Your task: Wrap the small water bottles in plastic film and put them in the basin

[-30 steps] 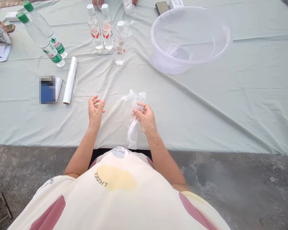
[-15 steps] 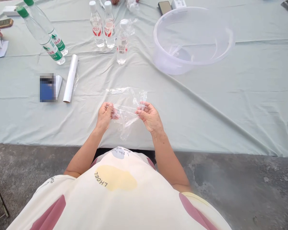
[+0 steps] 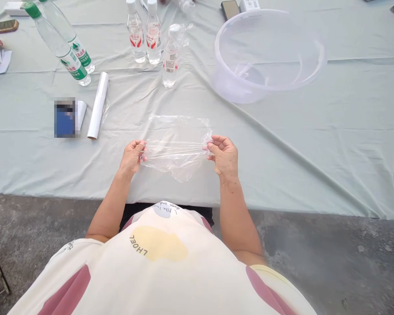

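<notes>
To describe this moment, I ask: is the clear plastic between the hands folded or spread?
Spread sideways, though creased: the clear plastic reaches from the left hand to the right hand, with lines across its middle.

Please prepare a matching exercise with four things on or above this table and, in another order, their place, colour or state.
1. clear plastic film
2. plastic film roll
3. plastic basin
4. two tall bottles

A. white, lying down
B. green-capped
C. stretched between left hand and right hand
D. pale lilac, open-topped

Pairs: 1-C, 2-A, 3-D, 4-B
</notes>
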`<action>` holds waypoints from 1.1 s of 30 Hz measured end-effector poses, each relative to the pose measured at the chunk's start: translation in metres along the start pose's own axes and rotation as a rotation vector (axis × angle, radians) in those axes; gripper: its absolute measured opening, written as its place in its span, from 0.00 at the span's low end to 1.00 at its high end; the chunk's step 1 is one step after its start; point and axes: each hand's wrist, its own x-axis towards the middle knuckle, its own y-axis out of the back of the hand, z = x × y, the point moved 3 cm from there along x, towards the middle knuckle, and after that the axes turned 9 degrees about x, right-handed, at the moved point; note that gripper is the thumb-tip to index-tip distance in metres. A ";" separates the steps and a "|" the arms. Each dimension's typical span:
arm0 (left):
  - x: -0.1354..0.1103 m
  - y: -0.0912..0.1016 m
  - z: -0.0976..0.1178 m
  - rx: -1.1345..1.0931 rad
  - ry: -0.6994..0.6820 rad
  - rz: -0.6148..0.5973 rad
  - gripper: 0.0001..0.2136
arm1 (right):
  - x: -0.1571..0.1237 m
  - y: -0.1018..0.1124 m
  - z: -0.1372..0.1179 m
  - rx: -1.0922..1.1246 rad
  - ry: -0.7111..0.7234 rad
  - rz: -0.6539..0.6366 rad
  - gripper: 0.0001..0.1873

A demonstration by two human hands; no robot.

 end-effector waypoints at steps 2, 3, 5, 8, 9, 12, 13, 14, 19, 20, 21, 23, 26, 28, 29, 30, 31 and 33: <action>0.000 0.008 0.001 0.084 -0.093 0.189 0.10 | 0.007 -0.001 0.003 -0.044 0.022 0.030 0.19; -0.003 0.011 0.004 0.170 -0.194 0.309 0.11 | 0.011 -0.003 0.005 -0.059 0.029 0.039 0.19; -0.011 0.009 0.013 0.389 -0.474 0.479 0.13 | 0.022 -0.009 0.009 -0.080 0.038 0.049 0.18; -0.017 -0.014 0.020 0.745 -0.851 0.245 0.11 | 0.038 -0.019 0.013 -0.062 0.033 0.047 0.20; -0.016 -0.024 0.019 0.872 -0.915 0.085 0.11 | 0.042 -0.021 0.012 -0.045 0.037 0.043 0.22; -0.007 -0.045 0.009 1.210 -0.911 -0.193 0.14 | 0.040 -0.020 0.007 -0.067 0.097 0.059 0.33; -0.003 -0.048 0.007 1.284 -0.875 -0.203 0.16 | 0.035 -0.017 0.005 -0.122 0.117 0.074 0.37; 0.000 -0.050 0.005 1.334 -0.837 -0.198 0.18 | 0.028 -0.015 0.004 -0.197 0.126 0.088 0.40; 0.004 -0.052 0.001 1.414 -0.741 -0.166 0.25 | -0.010 -0.013 0.013 -0.479 -0.017 -0.042 0.52; 0.004 -0.051 0.001 1.418 -0.725 -0.172 0.26 | -0.014 -0.014 0.016 -0.450 -0.058 -0.099 0.51; 0.004 -0.049 0.001 1.422 -0.708 -0.182 0.27 | -0.016 -0.013 0.017 -0.392 -0.088 -0.140 0.49; 0.005 -0.044 0.003 1.430 -0.671 -0.206 0.29 | -0.014 -0.006 0.017 -0.256 -0.104 -0.134 0.41; 0.005 -0.033 0.005 1.425 -0.632 -0.230 0.32 | -0.008 0.024 0.011 -0.194 -0.100 -0.024 0.31; 0.004 -0.027 0.005 1.419 -0.624 -0.246 0.34 | -0.006 0.046 0.008 -0.246 -0.148 -0.022 0.25; 0.003 -0.025 0.004 1.422 -0.624 -0.256 0.35 | -0.005 0.056 0.007 -0.287 -0.173 -0.026 0.23; 0.002 -0.023 0.003 1.428 -0.626 -0.265 0.36 | -0.004 0.065 0.004 -0.332 -0.184 -0.004 0.20; 0.000 -0.022 0.002 1.436 -0.627 -0.270 0.36 | -0.003 0.072 0.001 -0.374 -0.175 0.046 0.17; -0.003 -0.021 0.000 1.454 -0.633 -0.272 0.37 | 0.003 0.077 -0.006 -0.429 -0.104 0.183 0.15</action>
